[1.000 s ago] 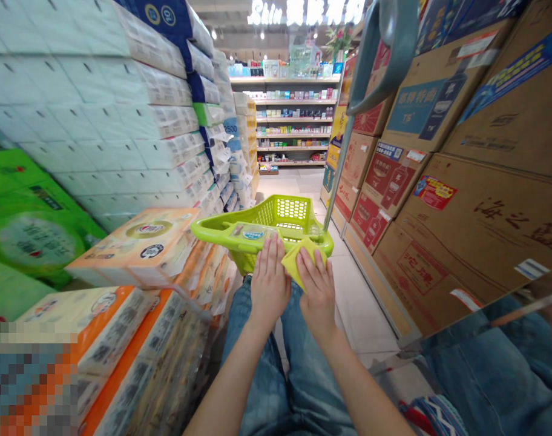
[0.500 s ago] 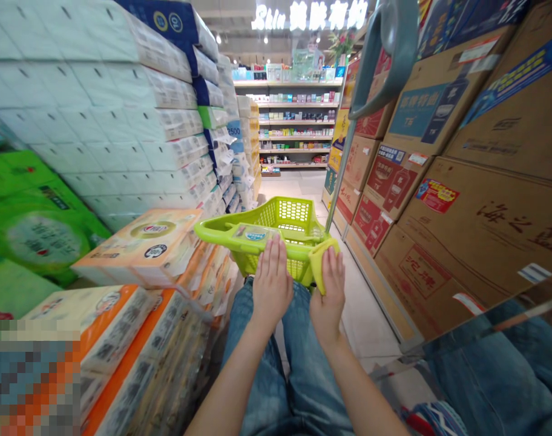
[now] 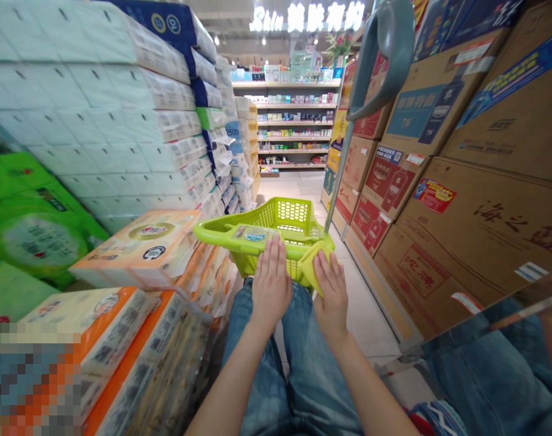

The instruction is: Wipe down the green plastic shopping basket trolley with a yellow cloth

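Note:
In the head view a lime-green shopping basket [image 3: 215,229] stands just beyond my knees, its inside bare where it shows. My left hand [image 3: 272,281] lies with fingers straight against the basket's near rim, just below a label on it. A folded yellow cloth [image 3: 308,261] is under the fingers of my right hand [image 3: 331,290], pressed to the near right corner of the rim. From that corner a thin metal rod rises to a grey loop handle [image 3: 404,57] at the upper right.
White tissue packs [image 3: 108,109] are stacked high on the left, with orange packs [image 3: 135,239] lower down. Brown cartons [image 3: 489,224] line the right side. A tiled aisle [image 3: 292,183] runs ahead to shelves of small goods [image 3: 294,115]. A reflective panel stands at the lower right.
My right hand has slid the yellow cloth slightly left and down along the rim, uncovering the basket's right corner. My left hand and the basket stay in place.

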`<state>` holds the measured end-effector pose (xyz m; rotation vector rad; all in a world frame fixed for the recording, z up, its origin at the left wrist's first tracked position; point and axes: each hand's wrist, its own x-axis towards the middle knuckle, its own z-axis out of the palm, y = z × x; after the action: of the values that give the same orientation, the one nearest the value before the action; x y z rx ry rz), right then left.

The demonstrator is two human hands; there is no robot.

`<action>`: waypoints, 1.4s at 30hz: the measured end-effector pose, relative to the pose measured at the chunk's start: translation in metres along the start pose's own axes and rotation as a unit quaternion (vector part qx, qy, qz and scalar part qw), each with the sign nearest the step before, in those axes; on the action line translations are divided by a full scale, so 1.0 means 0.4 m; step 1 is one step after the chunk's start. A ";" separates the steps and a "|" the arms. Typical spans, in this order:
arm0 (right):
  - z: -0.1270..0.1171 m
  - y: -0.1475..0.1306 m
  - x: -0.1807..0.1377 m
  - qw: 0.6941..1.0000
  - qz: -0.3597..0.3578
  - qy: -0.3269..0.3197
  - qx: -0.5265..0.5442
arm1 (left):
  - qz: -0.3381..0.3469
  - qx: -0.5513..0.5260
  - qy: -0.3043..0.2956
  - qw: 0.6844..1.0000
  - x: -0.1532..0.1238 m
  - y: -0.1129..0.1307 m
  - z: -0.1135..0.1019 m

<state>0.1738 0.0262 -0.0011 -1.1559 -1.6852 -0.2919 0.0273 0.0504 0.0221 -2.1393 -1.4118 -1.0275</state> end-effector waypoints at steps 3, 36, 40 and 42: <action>-0.013 0.034 0.026 0.997 0.062 0.036 0.037 | -0.003 0.007 -0.001 1.000 0.002 0.002 -0.002; -0.006 -0.001 0.034 0.994 0.098 0.046 0.023 | -0.005 0.008 0.002 1.000 -0.001 0.000 0.000; 0.025 -0.055 0.020 0.999 0.040 0.019 -0.021 | -0.002 -0.001 0.008 1.000 -0.003 -0.002 0.004; 0.038 -0.082 0.028 0.999 0.013 -0.007 -0.039 | -0.002 -0.005 0.014 1.000 -0.005 -0.004 0.007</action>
<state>0.1383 0.0256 0.0123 -1.2389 -1.6826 -0.3360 0.0265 0.0516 0.0187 -2.1211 -1.4019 -1.0654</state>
